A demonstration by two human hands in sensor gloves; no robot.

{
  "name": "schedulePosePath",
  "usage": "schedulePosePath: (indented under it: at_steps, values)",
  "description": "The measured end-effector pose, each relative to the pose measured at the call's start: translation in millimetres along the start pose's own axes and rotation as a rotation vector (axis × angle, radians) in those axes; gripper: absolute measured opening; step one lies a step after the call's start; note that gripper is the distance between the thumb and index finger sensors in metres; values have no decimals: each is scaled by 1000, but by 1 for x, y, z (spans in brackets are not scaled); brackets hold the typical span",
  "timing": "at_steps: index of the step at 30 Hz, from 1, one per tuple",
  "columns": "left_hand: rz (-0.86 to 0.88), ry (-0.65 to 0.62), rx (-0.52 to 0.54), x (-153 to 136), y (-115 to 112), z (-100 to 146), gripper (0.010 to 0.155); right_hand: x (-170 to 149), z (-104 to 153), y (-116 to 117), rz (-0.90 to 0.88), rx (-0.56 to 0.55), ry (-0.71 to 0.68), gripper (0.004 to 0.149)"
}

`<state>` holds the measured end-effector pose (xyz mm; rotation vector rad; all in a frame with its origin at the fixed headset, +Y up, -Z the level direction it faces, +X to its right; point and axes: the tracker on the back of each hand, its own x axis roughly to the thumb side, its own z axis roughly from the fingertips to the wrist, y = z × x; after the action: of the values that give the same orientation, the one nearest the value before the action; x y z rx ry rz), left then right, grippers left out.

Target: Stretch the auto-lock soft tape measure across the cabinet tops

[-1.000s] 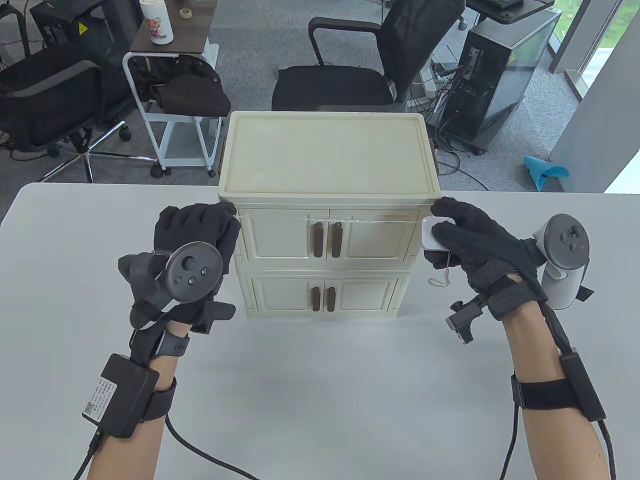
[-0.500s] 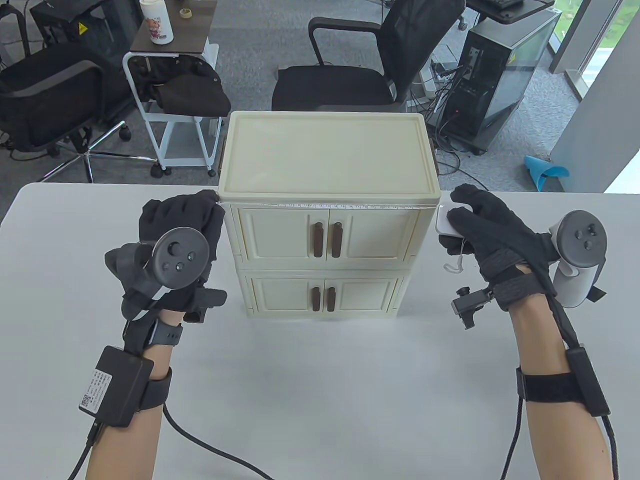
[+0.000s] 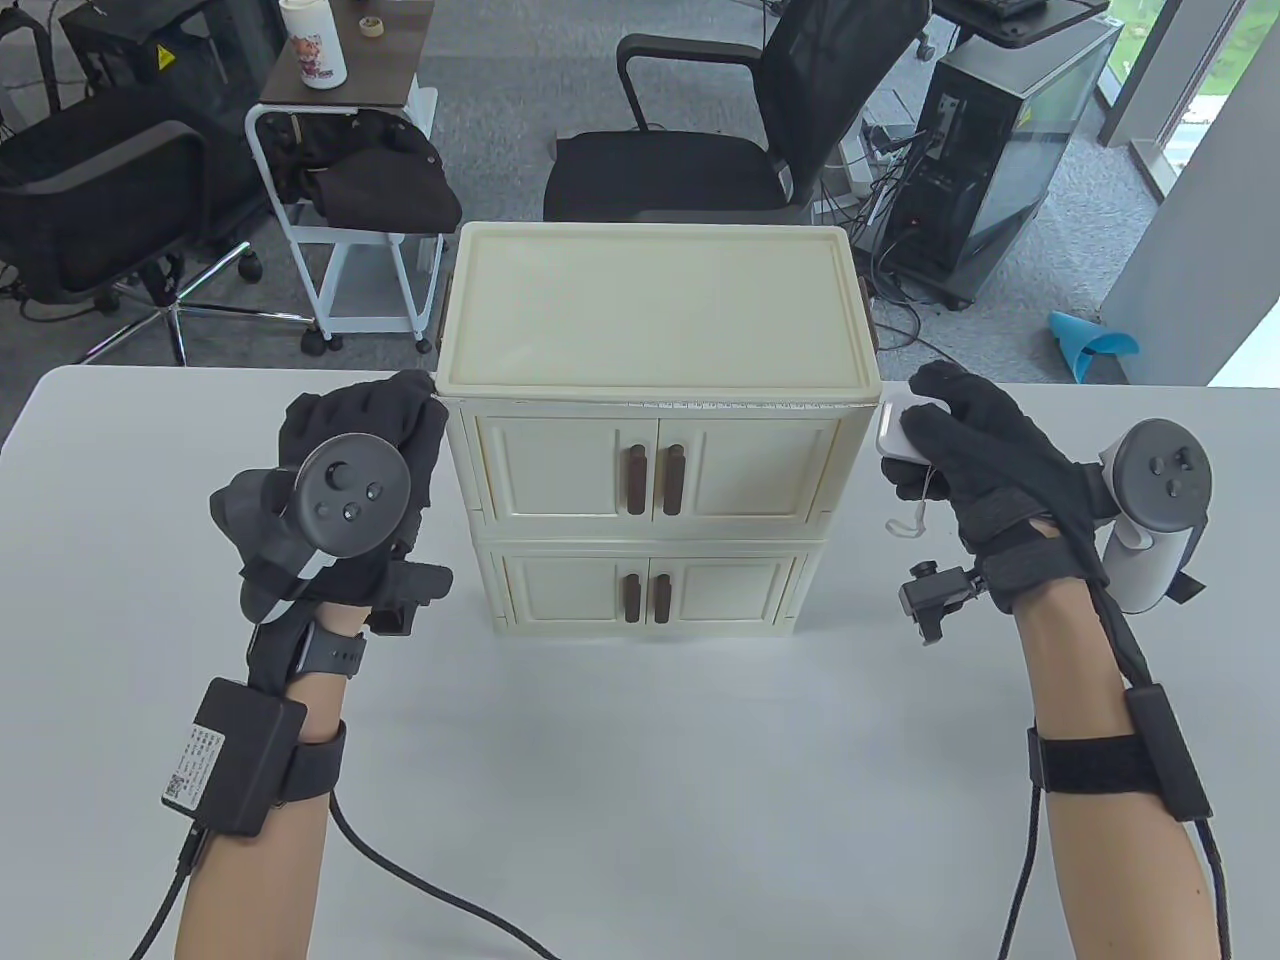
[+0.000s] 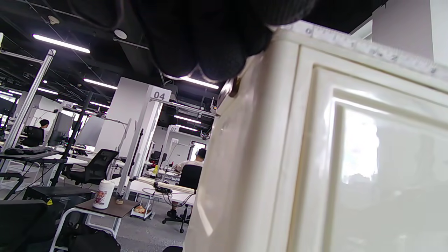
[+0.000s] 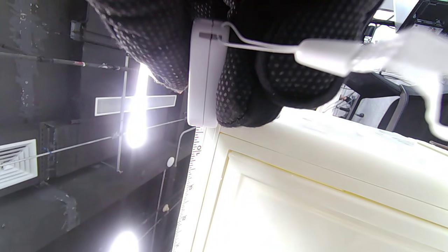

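Tape (image 3: 740,403) lies stretched along the top front edge of the cabinet (image 3: 655,300), corner to corner, markings facing up. The cabinet stands at the 12 o'clock side of the surface (image 3: 620,780).

Left hand (image 3: 360,450) sits at the cabinet's 9 o'clock top corner. In the left wrist view the fingertips (image 4: 217,59) press down right at that corner, and the tape (image 4: 367,49) starts there with its low numbers showing. Grip: clenched on the tape end, as far as I can judge; the tab itself is hidden under the glove.

Right hand (image 3: 960,440) is at the 3 o'clock top corner, grip closed around the white case (image 3: 895,430). The right wrist view shows the case (image 5: 206,73) clamped between fingers, sitting just off the cabinet corner, with the tape (image 5: 190,196) running out of it along the edge. A white loop cord (image 3: 912,520) hangs free below the case.

Progress, my judgement: the stretch across the width looks essentially done; tape appears taut and flat on the edge with no visible sag. Left to do: hold steady for a reading, if required. Whether the lock has engaged cannot be told from here.

Risk: end slipping off the 9 o'clock corner if tension rises.
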<state>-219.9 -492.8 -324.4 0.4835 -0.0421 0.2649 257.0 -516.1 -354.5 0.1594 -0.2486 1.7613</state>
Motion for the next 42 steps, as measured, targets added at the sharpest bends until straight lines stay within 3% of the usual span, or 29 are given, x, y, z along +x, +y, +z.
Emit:
schedulePosePath:
  at_steps: [42]
  values:
    - [81, 19, -19, -5, -2, -3, 43, -3, -4, 2, -21, -17, 31, 54]
